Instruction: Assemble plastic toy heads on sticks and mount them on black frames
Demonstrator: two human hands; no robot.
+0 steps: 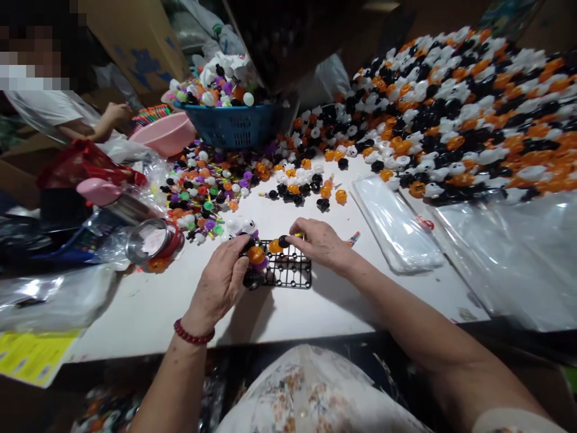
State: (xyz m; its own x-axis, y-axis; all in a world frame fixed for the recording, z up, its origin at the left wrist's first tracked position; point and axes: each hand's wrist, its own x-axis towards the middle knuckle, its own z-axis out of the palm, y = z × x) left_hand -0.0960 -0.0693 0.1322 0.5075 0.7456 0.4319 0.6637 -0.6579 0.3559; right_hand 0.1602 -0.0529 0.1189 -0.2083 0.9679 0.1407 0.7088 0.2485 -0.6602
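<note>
White counter (148,319): near its front edge is a black grid (293,270), likely light, stiff, best held by its rim. Left hand (220,270) curls at its left end, grip unclear; right hand (325,242) pinches a probably slick black piece (283,241).

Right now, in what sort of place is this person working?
Probably an assembly or packing workshop: a large heap of orange, black and white pieces, a black grid and a stack of clear plastic bags share one white table.

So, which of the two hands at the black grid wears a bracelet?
The left hand: it wears a bracelet of dark red beads, while the right hand has none.
</note>
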